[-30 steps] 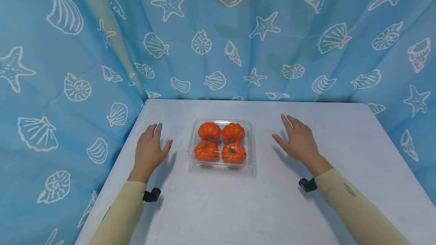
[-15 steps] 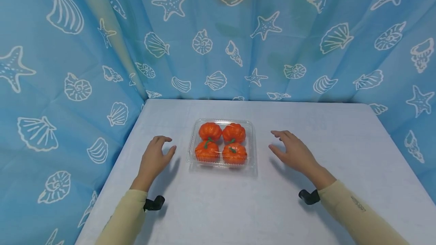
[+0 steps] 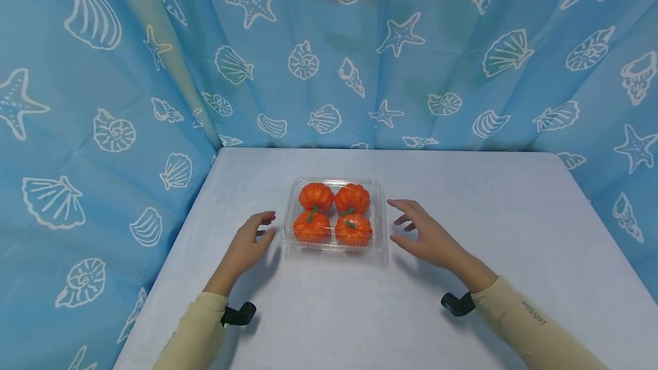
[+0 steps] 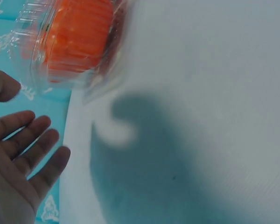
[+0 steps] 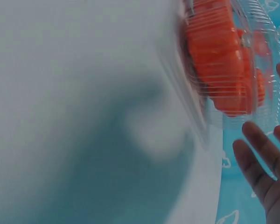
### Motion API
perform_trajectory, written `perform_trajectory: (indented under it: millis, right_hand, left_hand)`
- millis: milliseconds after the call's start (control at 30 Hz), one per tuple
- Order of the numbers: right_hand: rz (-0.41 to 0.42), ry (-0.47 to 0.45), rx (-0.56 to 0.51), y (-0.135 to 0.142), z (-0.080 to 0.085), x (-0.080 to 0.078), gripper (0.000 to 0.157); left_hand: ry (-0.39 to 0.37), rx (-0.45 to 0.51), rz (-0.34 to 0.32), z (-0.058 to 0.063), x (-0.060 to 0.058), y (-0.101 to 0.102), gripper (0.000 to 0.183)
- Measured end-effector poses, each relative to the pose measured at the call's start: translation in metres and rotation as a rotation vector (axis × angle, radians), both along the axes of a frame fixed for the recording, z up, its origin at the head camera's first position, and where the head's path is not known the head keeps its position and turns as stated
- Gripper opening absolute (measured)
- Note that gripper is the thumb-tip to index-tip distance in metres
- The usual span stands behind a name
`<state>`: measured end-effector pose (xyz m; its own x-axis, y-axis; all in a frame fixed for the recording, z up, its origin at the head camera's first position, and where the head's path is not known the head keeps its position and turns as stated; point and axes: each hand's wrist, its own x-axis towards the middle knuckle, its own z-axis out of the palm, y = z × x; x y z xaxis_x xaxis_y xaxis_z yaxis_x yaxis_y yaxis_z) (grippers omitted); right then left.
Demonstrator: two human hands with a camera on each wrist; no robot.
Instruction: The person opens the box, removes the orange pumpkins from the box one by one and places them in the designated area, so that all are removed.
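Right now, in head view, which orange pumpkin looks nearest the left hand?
The near left pumpkin in the clear container: its edge is closest to the left hand. The far left pumpkin sits farther back, and the right pumpkins lie beyond.

Even, soft light in the head view; dimmer, greyer wrist views.
Light, seemingly from above, spreads over the table and curtain; the left hand and right hand cast soft shadows on the tabletop. Small glints mark the clear box and shiny pumpkins. In both wrist views, broad bluish shadows have blurred edges, and the box's base looks smeared.
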<state>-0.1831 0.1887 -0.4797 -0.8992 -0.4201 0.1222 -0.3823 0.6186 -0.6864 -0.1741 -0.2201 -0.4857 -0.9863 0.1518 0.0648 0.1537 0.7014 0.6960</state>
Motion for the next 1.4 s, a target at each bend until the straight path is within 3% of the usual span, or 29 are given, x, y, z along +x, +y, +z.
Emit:
perform_trajectory:
  millis: [133, 300, 400, 533, 700, 833, 1167, 1400]
  right_hand:
    - [0.076, 0.017, -0.052, -0.004, -0.005, 0.001, 0.084]
    - [0.133, 0.009, -0.051, -0.011, -0.009, 0.002, 0.094]
    - [0.146, -0.002, -0.037, -0.015, -0.009, 0.002, 0.096]
    - [0.157, 0.012, -0.03, -0.019, -0.01, 0.002, 0.094]
    - [0.149, 0.039, -0.036, -0.024, -0.011, 0.003, 0.086]
    - [0.136, 0.052, -0.025, -0.026, -0.011, 0.003, 0.075]
    - [0.135, 0.054, -0.014, -0.029, -0.012, 0.002, 0.069]
    - [0.129, 0.049, -0.039, -0.031, -0.013, 0.001, 0.065]
  left_hand:
    - [-0.055, 0.153, -0.064, -0.001, 0.003, 0.004, 0.053]
    - [-0.187, 0.317, -0.105, -0.003, 0.003, 0.01, 0.072]
    - [-0.265, 0.346, -0.095, -0.006, 0.002, 0.014, 0.087]
    - [-0.302, 0.306, -0.09, -0.012, 0.0, 0.02, 0.101]
    - [-0.301, 0.247, -0.089, -0.018, 0.001, 0.025, 0.108]
    - [-0.287, 0.258, -0.084, -0.018, 0.004, 0.028, 0.108]
    - [-0.297, 0.418, -0.101, -0.025, 0.008, 0.029, 0.098]
    - [-0.22, 0.462, -0.138, -0.03, 0.01, 0.03, 0.085]
